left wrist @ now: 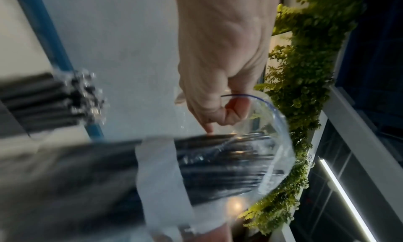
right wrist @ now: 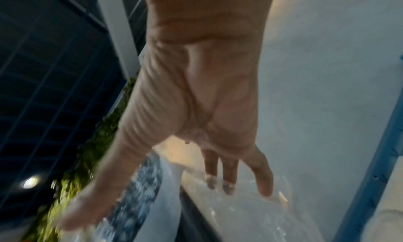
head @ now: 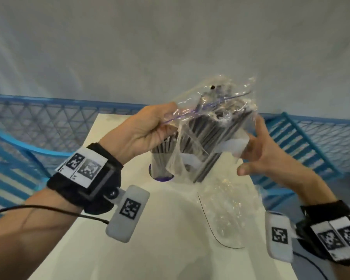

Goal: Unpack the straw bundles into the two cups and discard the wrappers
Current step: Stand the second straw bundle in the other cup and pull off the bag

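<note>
A clear plastic bag (head: 214,122) holding a bundle of black straws (head: 208,136) with a white paper band (head: 233,146) hangs tilted above the white table (head: 129,249). My left hand (head: 170,120) pinches the bag's open edge, whose blue-lined rim (left wrist: 272,108) shows in the left wrist view beside the left hand (left wrist: 226,113). My right hand (head: 251,146) is spread flat, its straight fingers (right wrist: 229,176) against the bag's far side. Below stands a cup (head: 162,176) filled with black straws (head: 162,152). A second cup is hidden.
Crumpled clear plastic (head: 228,215) lies on the table at the right, under the bag. A blue mesh fence (head: 49,118) runs behind and along both sides of the table. Green foliage (left wrist: 305,73) lines a ledge.
</note>
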A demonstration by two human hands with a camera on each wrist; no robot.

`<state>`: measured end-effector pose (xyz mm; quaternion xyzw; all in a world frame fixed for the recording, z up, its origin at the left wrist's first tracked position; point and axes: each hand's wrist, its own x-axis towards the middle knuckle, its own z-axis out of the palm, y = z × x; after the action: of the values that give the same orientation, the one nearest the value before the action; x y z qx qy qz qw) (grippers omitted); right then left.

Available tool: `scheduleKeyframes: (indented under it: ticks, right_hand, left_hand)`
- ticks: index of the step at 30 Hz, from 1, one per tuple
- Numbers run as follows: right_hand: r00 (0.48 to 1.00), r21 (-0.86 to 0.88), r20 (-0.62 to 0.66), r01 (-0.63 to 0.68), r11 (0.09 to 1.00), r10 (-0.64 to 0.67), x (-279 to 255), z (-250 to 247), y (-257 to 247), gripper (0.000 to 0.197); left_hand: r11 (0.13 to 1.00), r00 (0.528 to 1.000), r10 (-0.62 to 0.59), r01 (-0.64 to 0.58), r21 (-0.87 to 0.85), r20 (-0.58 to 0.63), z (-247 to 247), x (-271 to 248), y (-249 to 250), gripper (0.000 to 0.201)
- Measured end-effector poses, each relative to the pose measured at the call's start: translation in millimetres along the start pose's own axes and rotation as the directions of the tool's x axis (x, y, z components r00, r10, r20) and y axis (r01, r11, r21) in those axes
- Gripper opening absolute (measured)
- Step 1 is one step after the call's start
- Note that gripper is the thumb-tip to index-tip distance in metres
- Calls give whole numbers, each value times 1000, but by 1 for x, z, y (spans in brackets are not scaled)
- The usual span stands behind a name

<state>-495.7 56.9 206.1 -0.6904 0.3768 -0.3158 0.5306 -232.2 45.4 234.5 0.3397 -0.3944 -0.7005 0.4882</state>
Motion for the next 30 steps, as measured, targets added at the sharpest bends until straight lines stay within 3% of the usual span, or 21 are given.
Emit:
scheduleKeyframes:
  ticks: [1, 4, 5, 6, 9, 11, 15, 16, 20, 23, 26, 30]
  right_hand:
    - [995, -47, -97, -7, 999, 3, 0, 1, 6, 98]
    - [919, -43, -385, 73, 996, -84, 5, -8, 17, 13]
    - [899, -16, -423, 115, 993, -111, 4, -17, 19, 4]
    - [879, 22, -457, 164, 986, -136, 4, -28, 20, 10]
    - [861, 4, -459, 251, 968, -221, 2, -71, 16, 13]
    - [895, -78, -367, 242, 967, -253, 4, -98, 15, 14]
    - [962, -68, -191, 183, 981, -193, 16, -141, 32, 15]
    - [972, -52, -169, 156, 986, -162, 20, -147, 37, 17]
    - [995, -4, -74, 69, 998, -70, 45, -170, 61, 16]
    - [1000, -230, 0, -18, 973, 18, 66, -180, 76, 26]
    - [988, -407, 106, -58, 912, 110, 84, -182, 73, 44]
    - [907, -615, 272, -93, 783, 321, 103, -193, 81, 85]
  left_hand:
    - [1000, 1000, -5, 5, -8, -3, 7, 4, -2, 41]
    - [998, 1000, -23, 23, -57, 1, 27, 14, -9, 25]
    - [999, 1000, -10, 10, -40, -19, 30, 19, -14, 22]
    - [1000, 999, 9, -9, -3, -32, 33, 23, -18, 21]
    - [995, 996, 32, -25, 95, -80, 32, 46, -41, 77]
    - [998, 992, 12, -4, 57, -125, 31, 63, -69, 108]
    - [988, 989, -149, 150, 29, -16, 46, 93, -137, 146]
    - [981, 981, -194, 194, 13, -4, 53, 100, -154, 144]
    - [959, 961, -276, 275, -73, 1, 84, 125, -200, 99]
    - [963, 965, -258, 254, -93, -35, 104, 141, -212, 42]
    - [955, 958, -270, 254, -154, -92, 109, 154, -218, 39]
    - [931, 947, -302, 268, -248, -112, 102, 168, -229, 27]
